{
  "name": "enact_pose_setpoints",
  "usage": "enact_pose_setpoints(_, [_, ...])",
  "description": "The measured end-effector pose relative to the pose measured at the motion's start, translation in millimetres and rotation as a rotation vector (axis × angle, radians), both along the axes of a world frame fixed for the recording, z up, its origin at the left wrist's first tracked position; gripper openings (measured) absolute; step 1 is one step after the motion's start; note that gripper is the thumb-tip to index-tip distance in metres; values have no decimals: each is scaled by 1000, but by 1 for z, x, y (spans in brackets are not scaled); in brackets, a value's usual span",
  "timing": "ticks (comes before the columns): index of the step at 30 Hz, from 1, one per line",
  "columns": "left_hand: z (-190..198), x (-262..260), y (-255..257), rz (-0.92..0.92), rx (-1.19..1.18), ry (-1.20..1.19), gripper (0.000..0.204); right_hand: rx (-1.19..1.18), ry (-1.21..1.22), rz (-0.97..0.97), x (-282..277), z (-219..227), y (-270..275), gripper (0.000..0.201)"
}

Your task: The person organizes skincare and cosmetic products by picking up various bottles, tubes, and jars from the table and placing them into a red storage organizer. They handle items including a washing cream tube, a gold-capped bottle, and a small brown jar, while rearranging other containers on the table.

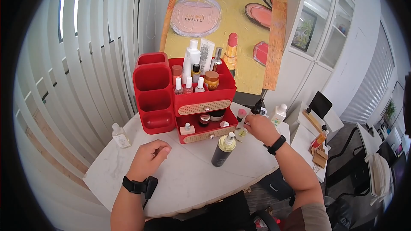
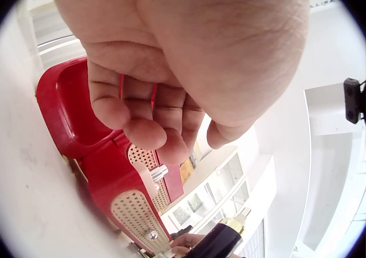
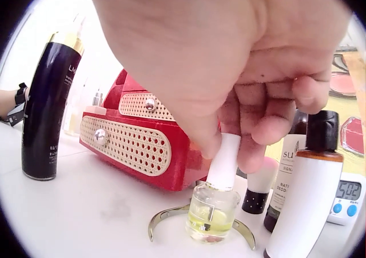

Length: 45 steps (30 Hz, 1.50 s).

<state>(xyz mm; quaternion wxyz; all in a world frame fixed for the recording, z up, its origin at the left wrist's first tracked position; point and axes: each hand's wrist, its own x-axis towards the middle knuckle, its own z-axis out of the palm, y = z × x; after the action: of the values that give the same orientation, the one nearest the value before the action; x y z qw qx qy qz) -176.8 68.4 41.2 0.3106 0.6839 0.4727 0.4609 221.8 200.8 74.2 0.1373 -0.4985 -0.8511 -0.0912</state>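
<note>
My right hand [image 1: 262, 129] pinches the white cap [image 3: 225, 163] of a small clear nail polish bottle [image 3: 210, 212] with yellowish liquid, upright at the table's right side. Around the bottle's base curves a thin gold band [image 3: 162, 215]. Over the table at the left, my left hand [image 1: 150, 157] hangs with loosely curled fingers and holds nothing. A red cosmetics organizer [image 1: 174, 102] stands in front of me, its lower drawer [image 1: 222, 135] pulled out with jars inside. Between the hands stands a dark pump bottle [image 1: 222, 152] with a gold collar.
A small white-capped bottle [image 1: 121, 136] stands at the table's left. Right of the organizer are a pink-tipped makeup brush [image 3: 257, 183], a black-capped white bottle [image 3: 311, 195] and a digital timer [image 3: 347, 199]. Bottles and jars, including a gold-lidded jar [image 1: 211, 80], fill the organizer's top.
</note>
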Motion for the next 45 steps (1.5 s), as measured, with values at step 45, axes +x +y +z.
enact_pose_setpoints(45, [3, -1, -1, 8, -20, 23, 20, -33, 246, 77, -130, 86, 104, 47])
